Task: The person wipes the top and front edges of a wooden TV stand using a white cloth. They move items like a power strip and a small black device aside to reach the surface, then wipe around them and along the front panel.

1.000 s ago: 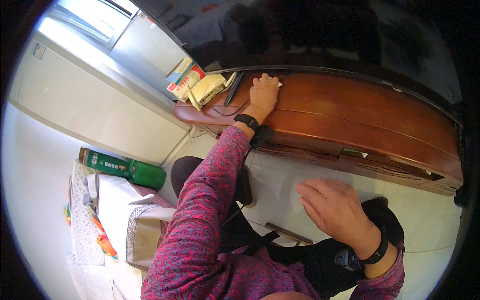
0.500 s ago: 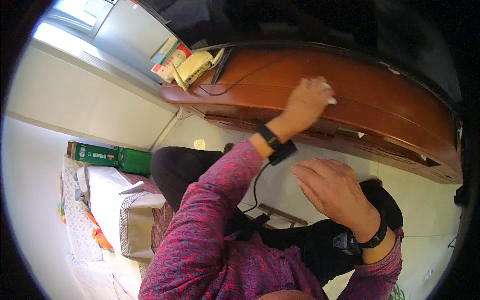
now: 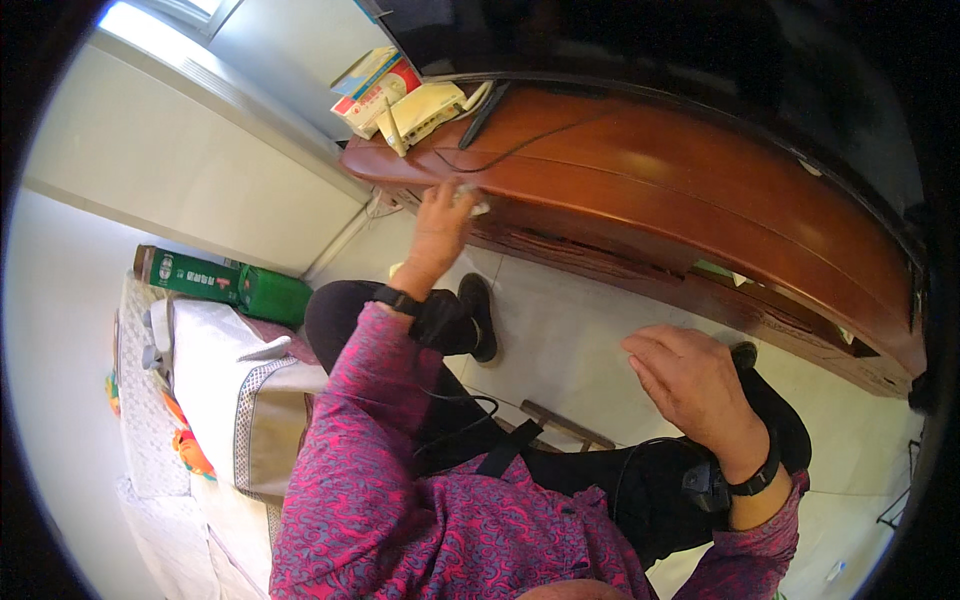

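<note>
My left hand (image 3: 443, 228) is reaching toward the left end of a reddish-brown TV cabinet (image 3: 600, 170), close to its front edge. Its fingers are closed on a small white wad (image 3: 480, 209) that looks like tissue or cloth; blur hides the exact kind. Lower right, my right hand (image 3: 690, 385) hangs above my right knee, back upward. The fingers of that hand are loosely bent, and no object shows in them. Both wrists wear black bands.
A white router (image 3: 425, 110) and a printed box (image 3: 375, 90) stand on the cabinet's left end, with a black cable (image 3: 500, 158) trailing off. A dark TV screen (image 3: 620, 50) rises behind. Green cartons (image 3: 225, 285) and a covered seat (image 3: 210, 390) are at left.
My left hand has swept left from the middle of the cabinet top to its left front edge, still with the white wad. The right hand has barely moved; the view has shifted slightly.
</note>
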### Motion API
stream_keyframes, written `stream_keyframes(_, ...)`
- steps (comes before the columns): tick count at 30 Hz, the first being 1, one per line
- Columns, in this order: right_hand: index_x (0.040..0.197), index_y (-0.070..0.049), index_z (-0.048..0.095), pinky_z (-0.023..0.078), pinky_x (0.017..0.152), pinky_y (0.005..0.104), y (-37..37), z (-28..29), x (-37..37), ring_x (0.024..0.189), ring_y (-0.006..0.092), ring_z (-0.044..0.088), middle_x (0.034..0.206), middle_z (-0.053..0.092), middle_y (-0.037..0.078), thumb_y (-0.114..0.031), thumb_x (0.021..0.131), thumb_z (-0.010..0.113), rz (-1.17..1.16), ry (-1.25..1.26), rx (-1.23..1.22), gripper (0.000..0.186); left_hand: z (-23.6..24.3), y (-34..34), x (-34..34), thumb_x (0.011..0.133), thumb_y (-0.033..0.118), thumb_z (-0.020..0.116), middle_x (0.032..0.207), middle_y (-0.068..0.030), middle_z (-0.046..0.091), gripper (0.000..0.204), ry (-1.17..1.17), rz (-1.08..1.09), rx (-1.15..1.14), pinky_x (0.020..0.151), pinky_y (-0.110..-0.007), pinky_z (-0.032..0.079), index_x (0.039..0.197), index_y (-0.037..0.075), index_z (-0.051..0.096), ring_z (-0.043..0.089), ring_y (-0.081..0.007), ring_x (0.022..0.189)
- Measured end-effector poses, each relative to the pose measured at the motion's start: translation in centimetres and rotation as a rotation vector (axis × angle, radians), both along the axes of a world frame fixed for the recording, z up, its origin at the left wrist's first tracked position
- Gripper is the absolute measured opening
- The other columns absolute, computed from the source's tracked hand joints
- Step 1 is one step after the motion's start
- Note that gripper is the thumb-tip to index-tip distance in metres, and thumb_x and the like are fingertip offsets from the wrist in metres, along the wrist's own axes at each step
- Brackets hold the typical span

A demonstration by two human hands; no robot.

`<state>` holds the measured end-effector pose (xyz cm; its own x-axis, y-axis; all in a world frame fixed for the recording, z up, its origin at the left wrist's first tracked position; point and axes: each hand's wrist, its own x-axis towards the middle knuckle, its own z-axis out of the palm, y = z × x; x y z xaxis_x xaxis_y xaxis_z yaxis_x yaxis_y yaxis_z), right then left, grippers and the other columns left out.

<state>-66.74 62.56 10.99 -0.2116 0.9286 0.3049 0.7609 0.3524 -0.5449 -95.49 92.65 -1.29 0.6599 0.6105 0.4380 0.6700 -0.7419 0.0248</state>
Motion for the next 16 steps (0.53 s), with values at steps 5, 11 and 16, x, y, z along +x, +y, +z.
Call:
stream_keyframes(5,0.106,-0.004,0.067,0.055,0.080,0.0431,0.2,-0.8,0.2,0.092,0.0340,0.067,0.102,0.067,0.012,-0.010,0.090,0.068,-0.021,-0.025,-0.054,0.017,0.6,8.0,-9.9,0.081,0.006,0.073,0.118,-0.0228,0.058,0.039,-0.203,0.158,-0.184,0.094,-0.049,0.047,0.119,0.007,0.062,0.055,-0.0434,0.112)
stream_keyframes(11,0.107,-0.003,0.069,0.056,0.075,0.0395,1.2,-1.5,0.6,0.088,0.0351,0.068,0.100,0.069,0.014,-0.005,0.089,0.068,-0.108,-0.020,-0.092,0.017,3.4,18.2,-17.0,0.091,0.018,0.070,0.115,-0.0219,0.063,0.032,-0.279,0.340,-0.054,0.094,-0.048,0.049,0.121,0.009,0.064,0.058,-0.0417,0.109)
stream_keyframes(16,0.108,-0.004,0.069,0.056,0.078,0.0390,2.1,-2.1,1.1,0.090,0.0353,0.068,0.103,0.070,0.016,-0.005,0.090,0.067,-0.154,0.020,-0.202,0.018,0.4,25.2,-19.2,0.092,0.023,0.071,0.120,-0.0213,0.064,0.034,-0.422,0.464,-0.079,0.097,-0.047,0.049,0.123,0.010,0.064,0.058,-0.0398,0.115)
